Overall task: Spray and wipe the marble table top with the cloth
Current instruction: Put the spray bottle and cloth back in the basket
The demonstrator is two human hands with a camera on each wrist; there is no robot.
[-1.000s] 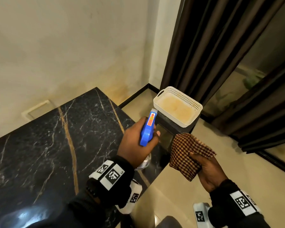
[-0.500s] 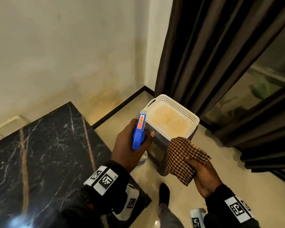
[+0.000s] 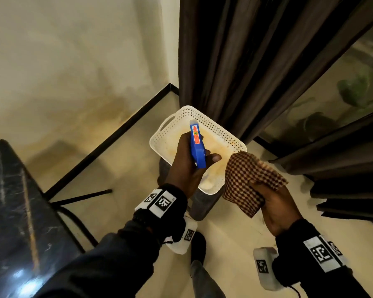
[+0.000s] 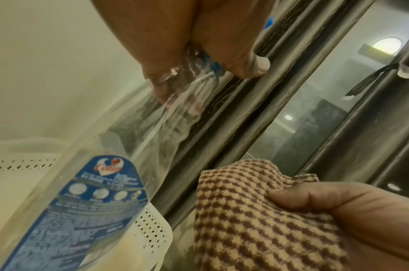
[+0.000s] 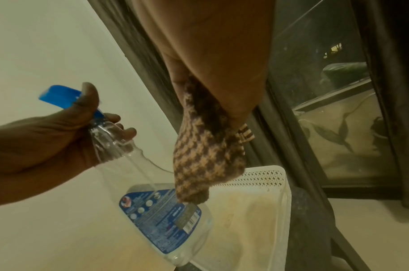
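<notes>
Marble desk top (image 3: 13, 211), black with pale and gold veins, lies off to my left, well apart from both hands. My left hand (image 3: 187, 166) curls its grip round the neck of a clear plastic spray bottle (image 5: 152, 192) with a blue trigger head (image 3: 196, 145), above a white perforated plastic basket (image 3: 205, 119). My right hand (image 3: 276, 203) pinches the brown-and-tan checked woven cloth (image 3: 246, 179), hanging bunched just beside the bottle.

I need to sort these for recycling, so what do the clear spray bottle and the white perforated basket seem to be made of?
Clear spray bottle: seemingly thin glossy transparent plastic; the feed tube shows through, blue trigger head. White perforated basket: likely matte moulded plastic, with regular punched holes.
</notes>
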